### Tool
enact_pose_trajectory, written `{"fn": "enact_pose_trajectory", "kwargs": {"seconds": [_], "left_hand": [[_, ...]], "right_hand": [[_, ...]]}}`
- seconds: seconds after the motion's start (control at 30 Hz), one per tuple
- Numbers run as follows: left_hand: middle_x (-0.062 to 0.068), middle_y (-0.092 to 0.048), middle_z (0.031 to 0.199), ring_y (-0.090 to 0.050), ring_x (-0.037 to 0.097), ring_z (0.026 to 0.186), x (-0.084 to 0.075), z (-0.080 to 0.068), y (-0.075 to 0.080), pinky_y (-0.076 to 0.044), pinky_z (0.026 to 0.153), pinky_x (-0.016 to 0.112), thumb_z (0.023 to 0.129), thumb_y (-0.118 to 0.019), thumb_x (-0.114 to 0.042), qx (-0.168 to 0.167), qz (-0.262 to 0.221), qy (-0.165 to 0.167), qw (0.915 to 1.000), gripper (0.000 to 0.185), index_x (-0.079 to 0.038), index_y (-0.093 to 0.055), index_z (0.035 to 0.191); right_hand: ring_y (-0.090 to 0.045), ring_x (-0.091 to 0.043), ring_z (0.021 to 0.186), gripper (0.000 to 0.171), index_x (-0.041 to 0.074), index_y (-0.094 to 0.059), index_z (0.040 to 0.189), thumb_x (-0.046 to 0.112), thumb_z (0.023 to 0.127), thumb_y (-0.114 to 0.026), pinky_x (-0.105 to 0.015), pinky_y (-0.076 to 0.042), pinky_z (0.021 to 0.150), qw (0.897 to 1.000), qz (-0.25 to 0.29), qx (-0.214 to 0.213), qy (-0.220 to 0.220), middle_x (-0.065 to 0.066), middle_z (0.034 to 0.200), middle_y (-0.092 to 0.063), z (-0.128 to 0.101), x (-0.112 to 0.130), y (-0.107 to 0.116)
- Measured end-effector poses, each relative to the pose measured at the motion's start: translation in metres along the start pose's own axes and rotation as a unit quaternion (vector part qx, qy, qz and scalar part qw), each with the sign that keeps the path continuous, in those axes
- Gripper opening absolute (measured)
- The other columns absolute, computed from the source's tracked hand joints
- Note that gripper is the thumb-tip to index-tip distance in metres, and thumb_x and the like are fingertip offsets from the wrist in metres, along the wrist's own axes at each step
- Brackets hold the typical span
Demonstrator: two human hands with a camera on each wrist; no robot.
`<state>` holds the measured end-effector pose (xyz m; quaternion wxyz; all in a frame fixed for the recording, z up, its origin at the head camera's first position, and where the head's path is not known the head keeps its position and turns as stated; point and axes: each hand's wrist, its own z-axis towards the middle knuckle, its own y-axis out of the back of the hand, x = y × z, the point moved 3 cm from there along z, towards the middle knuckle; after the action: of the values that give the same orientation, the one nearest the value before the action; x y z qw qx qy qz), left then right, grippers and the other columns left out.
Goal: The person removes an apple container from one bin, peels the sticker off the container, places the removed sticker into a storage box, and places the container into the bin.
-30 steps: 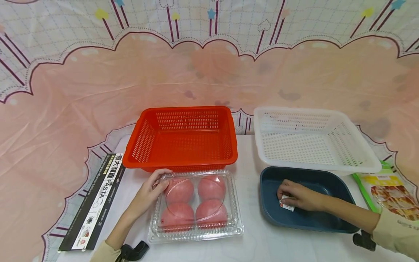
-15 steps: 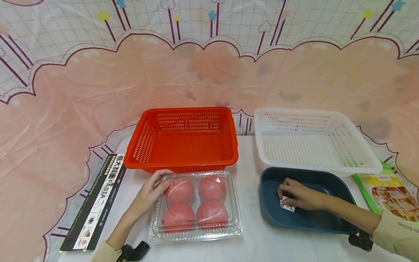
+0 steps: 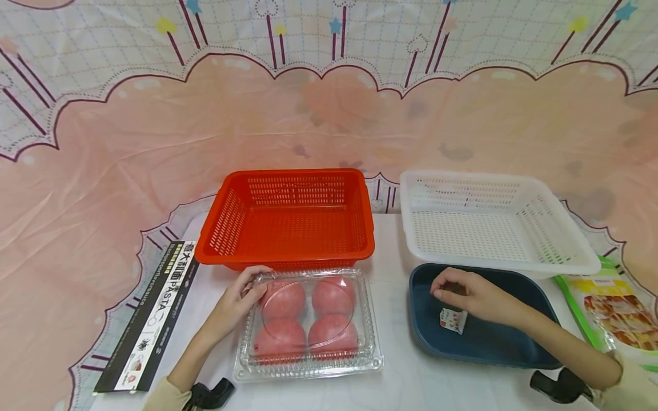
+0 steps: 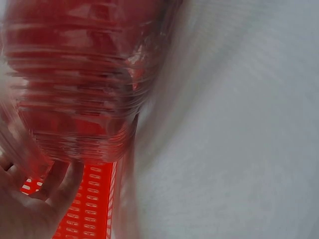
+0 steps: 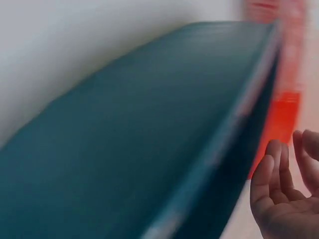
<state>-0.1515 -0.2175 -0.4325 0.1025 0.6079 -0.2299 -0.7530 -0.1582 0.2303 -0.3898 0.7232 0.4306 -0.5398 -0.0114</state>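
My left hand (image 3: 233,305) grips the back left corner of a clear plastic clamshell box (image 3: 372,342), its thumb against the side. Inside the box sit several round pinkish-red items (image 3: 333,333). In the left wrist view the fingers (image 4: 67,186) curl at the end of the box's ribbed wall. My right hand (image 3: 475,294) hovers over a dark blue basin (image 3: 506,348), fingers loosely bent and holding nothing. Just below it a small white packet (image 3: 453,321) with red print lies on the basin floor. The right wrist view shows the bent fingers beyond the basin's rim (image 5: 219,144).
Behind the box stands a red perforated basket (image 3: 288,234), and behind the basin a white one. A black-and-white pasta box (image 3: 149,319) lies at the left. On the right, a green and yellow food bag (image 3: 612,308) lies beside the basin.
My right hand has let go of the small packet and lifted up from it. The packet stays in the basin. My left hand and the clamshell box have not moved.
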Motion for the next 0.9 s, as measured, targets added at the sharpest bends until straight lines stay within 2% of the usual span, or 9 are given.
{"fn": "enact_pose_trajectory", "kwargs": {"seconds": [0.2, 0.43, 0.57, 0.7, 0.83, 0.9], "left_hand": [[0.003, -0.057, 0.126, -0.052, -0.002, 0.109, 0.000, -0.001, 0.001, -0.047, 0.094, 0.019, 0.099, -0.052, -0.018, 0.002, -0.005, 0.000, 1.0000, 0.029, -0.013, -0.053, 0.128], [0.005, -0.058, 0.126, -0.052, -0.002, 0.110, -0.002, -0.001, 0.001, -0.047, 0.095, 0.021, 0.099, -0.052, -0.017, 0.006, -0.011, -0.001, 0.9999, 0.029, -0.014, -0.053, 0.128], [0.008, -0.059, 0.124, -0.053, -0.001, 0.107, -0.002, 0.000, 0.000, -0.047, 0.094, 0.020, 0.099, -0.051, -0.016, 0.004, -0.011, -0.003, 0.9999, 0.029, -0.013, -0.052, 0.128], [0.010, -0.060, 0.122, -0.055, 0.001, 0.105, -0.001, 0.000, -0.002, -0.047, 0.092, 0.021, 0.099, -0.051, -0.016, -0.004, -0.019, 0.002, 0.9998, 0.029, -0.011, -0.052, 0.128], [0.010, -0.059, 0.120, -0.054, 0.003, 0.104, -0.002, 0.000, -0.005, -0.046, 0.090, 0.020, 0.100, -0.050, -0.016, -0.013, -0.047, 0.022, 0.9985, 0.029, -0.010, -0.052, 0.128], [0.009, -0.057, 0.122, -0.053, 0.003, 0.104, -0.003, -0.001, -0.007, -0.045, 0.091, 0.017, 0.100, -0.049, -0.017, -0.020, -0.064, 0.037, 0.9970, 0.029, -0.010, -0.051, 0.129]], "right_hand": [[-0.062, -0.009, 0.090, 0.017, 0.003, -0.060, 0.112, 0.011, 0.098, -0.055, -0.022, -0.054, 0.077, 0.995, 0.084, -0.044, -0.021, 0.000, 0.103, -0.063, 0.013, 0.033, -0.011], [-0.057, -0.005, 0.098, 0.028, 0.006, -0.058, 0.122, 0.013, 0.095, -0.060, -0.020, -0.052, 0.079, 0.987, 0.104, -0.117, -0.031, -0.009, 0.118, -0.061, 0.037, 0.054, -0.039], [-0.056, -0.017, 0.109, 0.037, 0.005, -0.053, 0.129, 0.015, 0.094, -0.061, -0.021, -0.052, 0.084, 0.981, 0.121, -0.142, -0.047, -0.015, 0.127, -0.057, 0.051, 0.060, -0.061], [-0.046, -0.031, 0.127, 0.049, 0.010, -0.044, 0.139, 0.020, 0.094, -0.061, -0.032, -0.047, 0.100, 0.972, 0.161, -0.144, -0.095, -0.013, 0.142, -0.046, 0.060, 0.064, -0.086], [-0.032, -0.032, 0.138, 0.060, 0.015, -0.033, 0.147, 0.024, 0.093, -0.061, -0.049, -0.036, 0.111, 0.958, 0.203, -0.148, -0.137, -0.010, 0.151, -0.030, 0.068, 0.066, -0.108], [-0.026, -0.033, 0.140, 0.062, 0.015, -0.031, 0.148, 0.023, 0.093, -0.060, -0.056, -0.028, 0.114, 0.953, 0.217, -0.160, -0.138, -0.011, 0.153, -0.024, 0.072, 0.067, -0.115]]}}
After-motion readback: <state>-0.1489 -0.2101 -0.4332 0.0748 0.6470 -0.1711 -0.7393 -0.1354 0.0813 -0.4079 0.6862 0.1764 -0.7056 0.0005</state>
